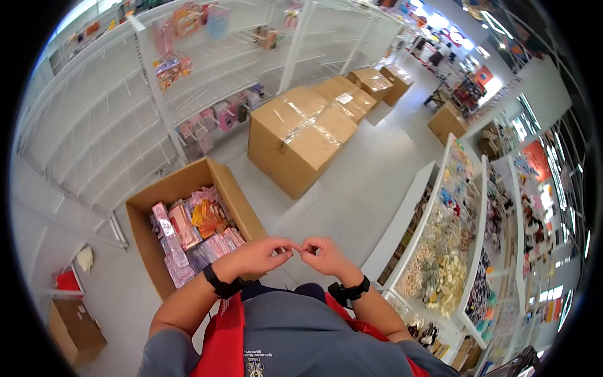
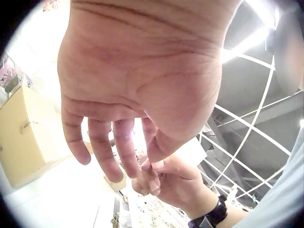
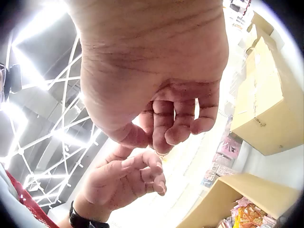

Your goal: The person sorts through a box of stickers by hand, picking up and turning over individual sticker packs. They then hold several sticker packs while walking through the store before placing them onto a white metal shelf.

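Observation:
Both bare hands meet in front of the person's waist, just right of an open cardboard box point(image 1: 242, 207) packed with bagged goods. In the head view the left hand point(image 1: 262, 254) reaches toward the right hand point(image 1: 323, 256), and their fingertips come together. The left wrist view shows the left fingers point(image 2: 102, 152) loosely bent, with the thumb near the index finger. Loosely curled right fingers point(image 3: 180, 126) appear in the right wrist view, thumb close to the index finger. No object shows between the hands. Pink packets point(image 1: 223, 245) and an orange packet point(image 1: 208, 217) lie inside the box.
Large taped cartons point(image 1: 301, 122) stand in a row beyond the open box. White shelving point(image 1: 220, 56) with hooks and a few hanging packets lines the left. At right, a display rack point(image 1: 433, 251) holds many small goods. Another open carton point(image 1: 75, 330) sits at lower left.

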Available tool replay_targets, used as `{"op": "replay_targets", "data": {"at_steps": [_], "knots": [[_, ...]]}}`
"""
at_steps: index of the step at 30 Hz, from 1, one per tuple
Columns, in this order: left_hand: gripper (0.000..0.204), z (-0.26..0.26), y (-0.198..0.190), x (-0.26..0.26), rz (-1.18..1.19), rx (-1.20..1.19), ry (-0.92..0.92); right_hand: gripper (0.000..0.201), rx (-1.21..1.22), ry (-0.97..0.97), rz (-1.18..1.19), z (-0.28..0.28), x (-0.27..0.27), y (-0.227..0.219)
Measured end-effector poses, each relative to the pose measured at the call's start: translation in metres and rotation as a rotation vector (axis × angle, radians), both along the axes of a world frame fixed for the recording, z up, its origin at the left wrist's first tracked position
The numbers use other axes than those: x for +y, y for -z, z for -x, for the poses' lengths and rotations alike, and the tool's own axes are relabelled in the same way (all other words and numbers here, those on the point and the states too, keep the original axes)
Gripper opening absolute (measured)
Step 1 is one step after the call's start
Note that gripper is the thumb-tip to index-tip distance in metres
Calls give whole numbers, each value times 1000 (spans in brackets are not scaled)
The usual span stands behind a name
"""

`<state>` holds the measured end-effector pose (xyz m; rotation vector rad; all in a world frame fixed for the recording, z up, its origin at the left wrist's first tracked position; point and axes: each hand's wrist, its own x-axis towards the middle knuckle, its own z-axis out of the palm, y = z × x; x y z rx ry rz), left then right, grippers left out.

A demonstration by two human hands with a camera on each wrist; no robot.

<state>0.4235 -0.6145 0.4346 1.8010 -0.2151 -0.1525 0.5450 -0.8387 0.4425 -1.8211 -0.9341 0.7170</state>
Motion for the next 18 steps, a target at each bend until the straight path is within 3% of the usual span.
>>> {"op": "replay_targets", "data": {"at_steps": [6,9,12,18], "knots": [[39,-34,13,19,17,145,-148,14,224,-80,98,-79,40,19],[41,-62,11,22,23,402,-233,17,266,-173,149,-132,63,29],[43,-97,27,18,41,250,-357,17,246,-310,158,-189,85,28],[28,-187,6,7,-144,294,-719,14,315,-586,117,-290,122,30]]}}
